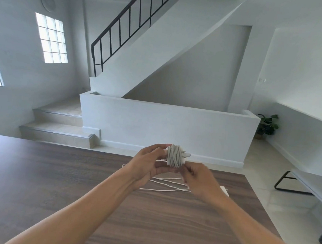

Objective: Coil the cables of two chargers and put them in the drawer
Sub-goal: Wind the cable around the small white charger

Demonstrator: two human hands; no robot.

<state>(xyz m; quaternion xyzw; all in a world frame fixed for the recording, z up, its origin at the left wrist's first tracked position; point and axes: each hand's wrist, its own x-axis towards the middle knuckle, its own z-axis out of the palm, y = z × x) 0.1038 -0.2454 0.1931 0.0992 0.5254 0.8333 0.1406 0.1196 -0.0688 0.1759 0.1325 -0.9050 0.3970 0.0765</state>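
A person's left hand (147, 163) grips a charger (183, 152) wound with its cable (174, 157) above the table (57, 181), 12 o'clock; the right hand (198, 179), at the coil's 5 o'clock, pinches the tail, best tucked snugly under a turn. A second cable (167, 183) lies loose beneath

A: Any writing, brand or number to read here?
B: None legible. On the white charger (183, 153), wound round with its cable (174, 156), any marking is too small to tell.
A: And the other charger (225, 189) on the table (57, 181)?
B: Mostly hidden; nothing readable.
A: The round wall clock (48, 1)?
B: Its face is too pale and small for numerals to be made out.
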